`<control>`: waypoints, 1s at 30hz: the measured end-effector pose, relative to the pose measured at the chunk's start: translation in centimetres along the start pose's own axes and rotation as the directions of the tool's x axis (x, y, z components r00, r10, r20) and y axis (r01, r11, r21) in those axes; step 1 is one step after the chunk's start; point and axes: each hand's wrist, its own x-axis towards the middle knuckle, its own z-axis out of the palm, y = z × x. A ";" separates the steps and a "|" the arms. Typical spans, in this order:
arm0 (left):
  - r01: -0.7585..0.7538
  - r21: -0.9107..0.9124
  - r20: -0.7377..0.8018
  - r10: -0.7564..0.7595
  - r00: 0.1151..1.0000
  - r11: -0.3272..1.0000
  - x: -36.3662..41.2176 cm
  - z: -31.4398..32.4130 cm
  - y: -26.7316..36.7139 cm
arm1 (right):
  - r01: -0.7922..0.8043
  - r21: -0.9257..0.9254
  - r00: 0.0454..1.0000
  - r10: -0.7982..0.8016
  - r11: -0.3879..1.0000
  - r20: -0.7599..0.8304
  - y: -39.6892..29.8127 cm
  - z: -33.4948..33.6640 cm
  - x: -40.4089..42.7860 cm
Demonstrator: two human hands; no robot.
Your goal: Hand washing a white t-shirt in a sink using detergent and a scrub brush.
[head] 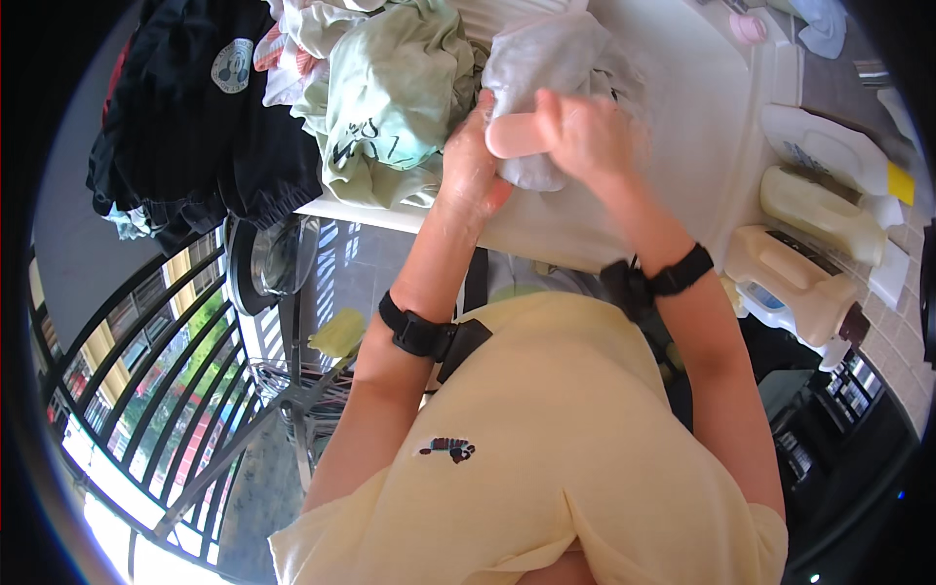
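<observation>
Wet white cloth [541, 66] lies bunched over the front of a white sink [687, 131]. My left hand [472, 161] grips the cloth's left edge, with suds on the skin. In my right hand [585, 135], somewhat blurred, is a pink handled tool [515, 136], its rounded end over the cloth; its far part and underside are hidden, so I cannot tell whether it is a brush. A pale green garment [398, 88] with dark lettering rests directly left of my left hand.
Black clothing [197, 124] hangs at the far left. Several detergent bottles, among them a beige one [790, 281] and a white one with a yellow cap [826, 150], stand on the right. A black railing [146, 365] and a folding metal rack [292, 398] are at the lower left.
</observation>
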 end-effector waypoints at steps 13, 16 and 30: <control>0.004 0.039 -0.015 -0.004 1.000 0.999 -0.5 0.0 0.1 | 0.402 -0.083 0.911 -0.408 0.912 -0.059 2.7 0.4 3.3; 0.002 0.071 -0.023 0.000 1.000 0.997 0.0 -1.1 0.0 | 0.336 -0.161 0.940 -0.341 0.928 -0.007 3.7 -0.2 4.5; -0.029 0.066 0.044 0.026 0.999 0.997 0.1 -2.0 -0.3 | 0.460 -0.127 0.887 -0.461 0.879 0.029 0.9 0.0 3.7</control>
